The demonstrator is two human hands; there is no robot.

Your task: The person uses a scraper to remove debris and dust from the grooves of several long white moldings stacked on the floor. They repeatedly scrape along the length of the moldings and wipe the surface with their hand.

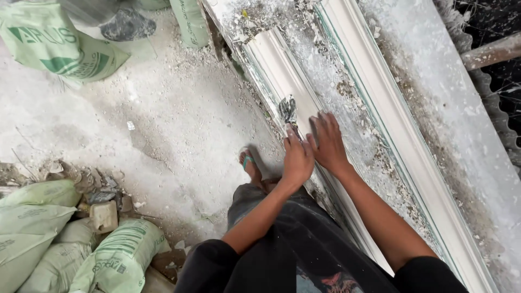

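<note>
Our left hand [297, 160] has its fingers clenched round a small plaster-caked scraper [287, 112], blade pressed on the near white plaster moulding [282, 70] (a long strip lying along the dusty desk [461, 141]). Our right hand [327, 142] lies just beside it, fingers released and flat on the moulding. Green sacks [49, 43] sit on the floor.

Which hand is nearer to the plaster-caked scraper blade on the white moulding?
Left. The left hand holds the scraper by its handle, right below the blade; the right hand rests flat on the moulding, beside it.
</note>
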